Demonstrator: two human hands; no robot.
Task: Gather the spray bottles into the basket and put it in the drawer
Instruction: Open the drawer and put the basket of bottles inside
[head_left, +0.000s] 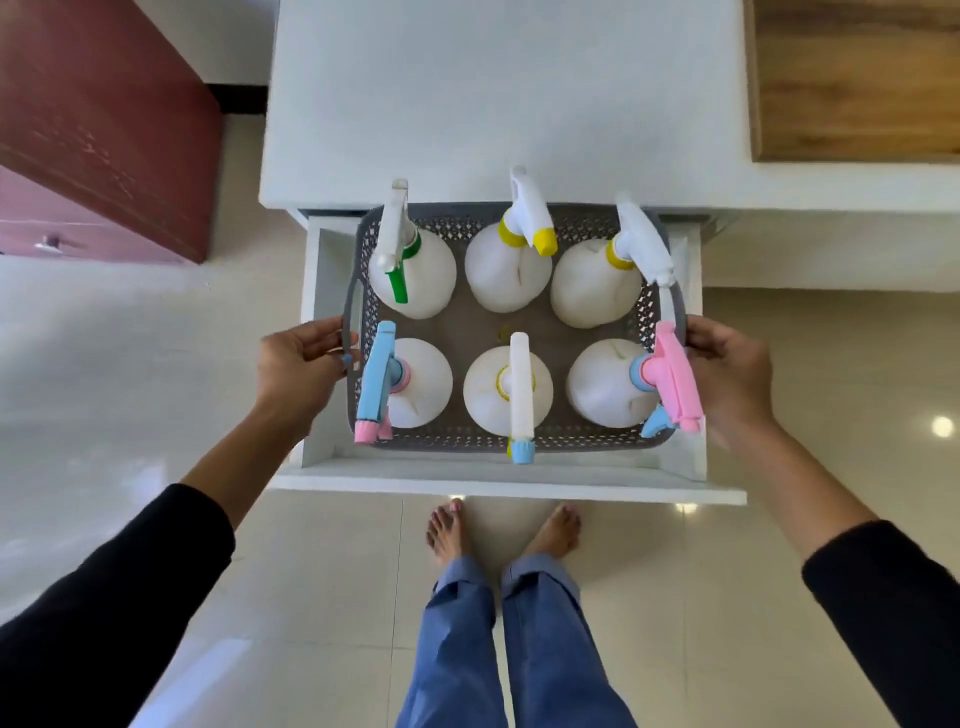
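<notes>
A grey perforated basket (498, 440) sits within the open white drawer (509, 480). Several white spray bottles stand upright in it in two rows. The far row has a green-trigger bottle (413, 275), a yellow-nozzle bottle (506, 270) and a white-headed bottle (597, 283). The near row has a blue-headed bottle (418, 382), a white-headed bottle (501, 392) and a pink-headed bottle (608, 384). My left hand (298, 364) grips the basket's left handle. My right hand (727, 371) grips its right handle, partly behind the pink sprayer.
The drawer juts out from a white cabinet (498, 104) with a flat top. A dark red cabinet (98, 119) stands at the left and a wooden surface (857, 78) at the back right. My bare feet (501, 532) stand on glossy floor tiles just before the drawer front.
</notes>
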